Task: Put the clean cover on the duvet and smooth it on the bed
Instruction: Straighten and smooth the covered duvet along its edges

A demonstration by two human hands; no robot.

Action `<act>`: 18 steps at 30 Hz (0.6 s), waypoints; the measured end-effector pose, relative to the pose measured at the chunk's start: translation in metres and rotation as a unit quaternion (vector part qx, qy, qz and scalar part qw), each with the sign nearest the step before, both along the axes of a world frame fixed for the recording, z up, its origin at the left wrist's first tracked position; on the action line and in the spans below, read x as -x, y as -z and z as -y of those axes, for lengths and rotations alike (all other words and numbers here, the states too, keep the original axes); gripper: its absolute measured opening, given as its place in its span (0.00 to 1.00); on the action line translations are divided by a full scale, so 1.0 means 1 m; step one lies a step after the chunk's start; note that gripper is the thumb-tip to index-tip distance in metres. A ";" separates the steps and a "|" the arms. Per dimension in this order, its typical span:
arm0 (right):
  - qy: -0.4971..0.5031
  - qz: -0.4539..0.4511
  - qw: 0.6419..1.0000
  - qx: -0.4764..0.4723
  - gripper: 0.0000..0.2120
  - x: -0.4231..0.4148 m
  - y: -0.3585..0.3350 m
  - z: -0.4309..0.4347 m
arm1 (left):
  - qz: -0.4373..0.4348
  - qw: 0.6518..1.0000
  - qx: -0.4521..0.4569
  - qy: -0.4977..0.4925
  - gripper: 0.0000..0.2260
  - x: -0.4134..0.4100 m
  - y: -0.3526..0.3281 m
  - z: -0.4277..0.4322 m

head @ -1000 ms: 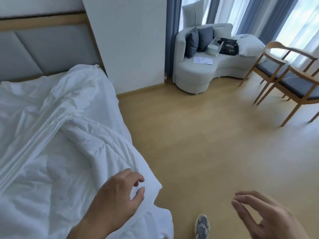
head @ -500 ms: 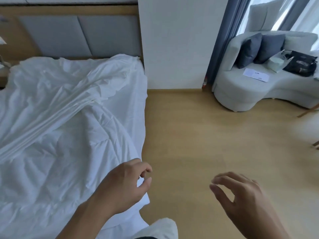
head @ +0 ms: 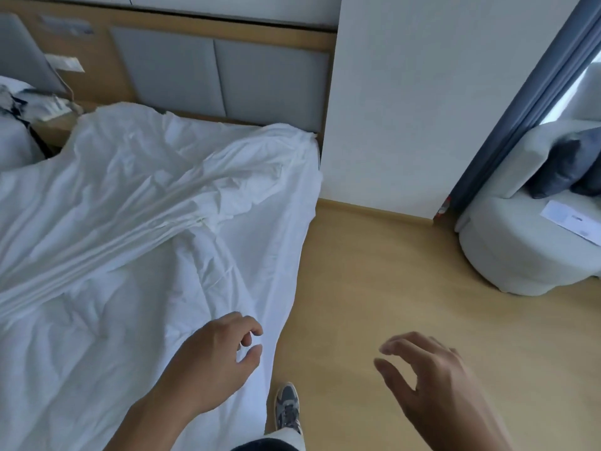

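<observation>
View swinging back onto bed (head: 287, 229): you're hovering left hand (head: 214, 362) over duvet (head: 97, 346) edge, right hand (head: 432, 382) over floor (head: 374, 271), both loosely curled, holding nothing. Cover (head: 130, 206) lying bunched across duvet; regrip pending.

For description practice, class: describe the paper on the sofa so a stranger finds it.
Find the rounded pale grey sofa at far right. On its seat lies a white paper sheet, flat, unlike the plump dark blue cushions behind it.

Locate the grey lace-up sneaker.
Head view, bottom centre: the grey lace-up sneaker stands on the wooden floor beside the hanging edge of the white duvet.
</observation>
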State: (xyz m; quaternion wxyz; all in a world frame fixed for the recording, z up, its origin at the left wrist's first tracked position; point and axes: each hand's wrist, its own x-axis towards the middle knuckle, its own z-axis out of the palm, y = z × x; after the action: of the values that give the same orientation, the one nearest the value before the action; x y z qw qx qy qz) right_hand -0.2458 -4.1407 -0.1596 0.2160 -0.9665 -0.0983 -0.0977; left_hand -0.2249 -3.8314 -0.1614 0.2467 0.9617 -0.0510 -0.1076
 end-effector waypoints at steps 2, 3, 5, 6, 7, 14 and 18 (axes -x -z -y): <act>-0.014 0.009 1.000 -0.006 0.10 -0.056 -0.003 -0.010 | 0.003 1.000 0.001 -0.013 0.07 -0.047 -0.001 -0.010; -0.027 0.011 1.000 -0.001 0.11 -0.084 -0.004 -0.017 | 0.008 1.000 0.004 -0.020 0.07 -0.069 0.000 -0.017; -0.053 0.004 0.998 0.016 0.11 -0.135 -0.005 -0.030 | 0.012 1.000 -0.004 -0.025 0.08 -0.110 0.002 -0.029; -0.064 -0.002 0.998 0.021 0.11 -0.157 -0.006 -0.037 | 0.011 0.999 -0.011 -0.031 0.08 -0.129 0.003 -0.034; -0.073 -0.011 0.997 0.021 0.09 -0.178 -0.005 -0.044 | 0.013 0.999 -0.013 -0.040 0.08 -0.145 0.004 -0.039; -0.161 -0.060 0.985 0.027 0.05 -0.316 0.029 -0.078 | -0.012 0.991 0.007 -0.131 0.06 -0.233 0.036 -0.060; -0.239 -0.096 0.965 0.039 0.08 -0.412 0.055 -0.100 | -0.065 0.978 0.011 -0.200 0.04 -0.289 0.076 -0.074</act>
State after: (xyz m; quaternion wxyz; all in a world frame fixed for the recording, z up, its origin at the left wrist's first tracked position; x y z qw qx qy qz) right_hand 0.1667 -4.0412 -0.2150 0.2035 -0.9276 -0.3087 0.0541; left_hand 0.0638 -3.7570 -0.2370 0.2769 0.9407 0.1569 -0.1179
